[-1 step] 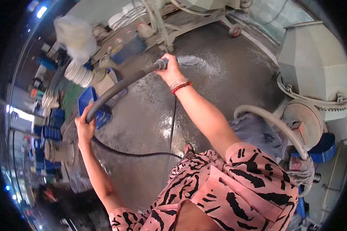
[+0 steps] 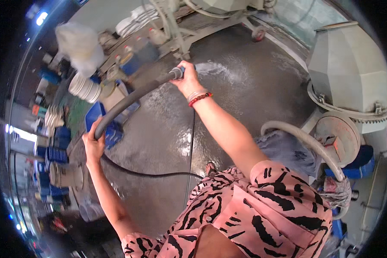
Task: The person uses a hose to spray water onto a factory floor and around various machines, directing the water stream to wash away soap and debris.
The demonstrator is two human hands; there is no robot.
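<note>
A thick dark hose (image 2: 132, 97) bends between my two hands. My left hand (image 2: 93, 142) is closed round it at the left, near some blue plastic bins (image 2: 94, 115). Farther out, my right hand (image 2: 186, 78) grips its end, just past a grey collar (image 2: 176, 73); a bit of blue fitting shows there. Water (image 2: 215, 68) streams from beyond my right fist and splashes over the wet grey floor (image 2: 159, 150). Below my left hand the hose loops back toward my feet. A thin dark cable or cord (image 2: 192, 142) runs along the floor under my right arm.
At the right stands a large pale faceted metal drum (image 2: 352, 69), with a pale bent pipe (image 2: 307, 131) nearer me. A metal frame with a small red wheel (image 2: 258, 33) is at the back. White stacked buckets (image 2: 85, 88) and jugs (image 2: 157, 36) line the far left.
The view has shifted very slightly. Both hands keep their hold on the hose, and the water still runs.
</note>
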